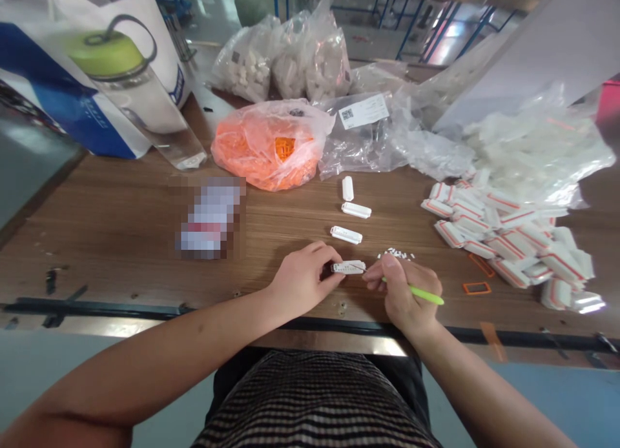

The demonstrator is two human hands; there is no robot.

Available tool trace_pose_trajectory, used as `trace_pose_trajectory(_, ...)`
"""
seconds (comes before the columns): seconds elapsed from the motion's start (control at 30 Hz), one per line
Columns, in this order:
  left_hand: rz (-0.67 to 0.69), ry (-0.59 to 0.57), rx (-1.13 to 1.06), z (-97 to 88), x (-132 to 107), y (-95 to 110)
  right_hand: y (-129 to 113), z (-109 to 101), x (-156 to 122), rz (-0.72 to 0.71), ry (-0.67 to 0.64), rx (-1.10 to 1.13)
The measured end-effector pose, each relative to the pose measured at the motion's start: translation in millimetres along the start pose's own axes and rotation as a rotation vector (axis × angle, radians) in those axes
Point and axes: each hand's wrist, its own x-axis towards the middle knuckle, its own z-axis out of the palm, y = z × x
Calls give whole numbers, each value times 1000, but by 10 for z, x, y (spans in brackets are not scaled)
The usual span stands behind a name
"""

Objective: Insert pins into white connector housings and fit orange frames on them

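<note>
Left hand (304, 275) of mine, nearly closed, pinching one end of a case (349, 267); my right hand (409, 290), closed round a green tool (426, 295), holds the tip at that case. Work appears partway: beyond the case, three cases (356, 210) lie plain white; to its right, my pile (506, 246), striped orange, seems further along; near the case, white bits (398, 254) lie loose, seemingly unused.

White casing (349, 267), lime-green handle (427, 295), orange frames (477, 285), dark checked shirt (314, 403), brown grained table (281, 222)
</note>
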Motion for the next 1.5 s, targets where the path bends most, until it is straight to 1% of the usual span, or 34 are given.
trace_pose_trajectory(0.17, 0, 0, -5, 0, 2, 1, 17, 4, -3, 19, -38, -6)
trace_pose_trajectory(0.4, -23, -14, -17, -10, 5, 16, 3, -3, 30, -40, -89, -19)
trace_pose_trajectory(0.5, -20, -21, -20, -20, 9, 23, -1, -2, 49, -21, -104, -31)
trace_pose_trajectory(0.57, -16, -21, -23, -22, 9, 22, 12, 0, 43, 7, -82, -8)
trace_pose_trajectory(0.7, -11, -20, -24, -12, 3, 10, 53, 4, 4, 36, 3, 52)
trace_pose_trajectory(0.87, 3, -3, -17, -3, 5, 4, 57, 9, 10, 2, -57, 42)
trace_pose_trajectory(1.03, -1, -8, -11, 0, 9, -5, 39, 1, 28, -12, -76, 33)
trace_pose_trajectory(1.17, -2, -7, -17, -5, 7, -4, 56, -6, 8, 52, 5, 70)
trace_pose_trajectory(1.23, -10, -12, -16, -12, 8, 4, 68, -4, 0, 78, 25, 73)
trace_pose_trajectory(1.5, -3, -12, -9, -13, 10, 7, 66, 2, 21, 107, -25, 44)
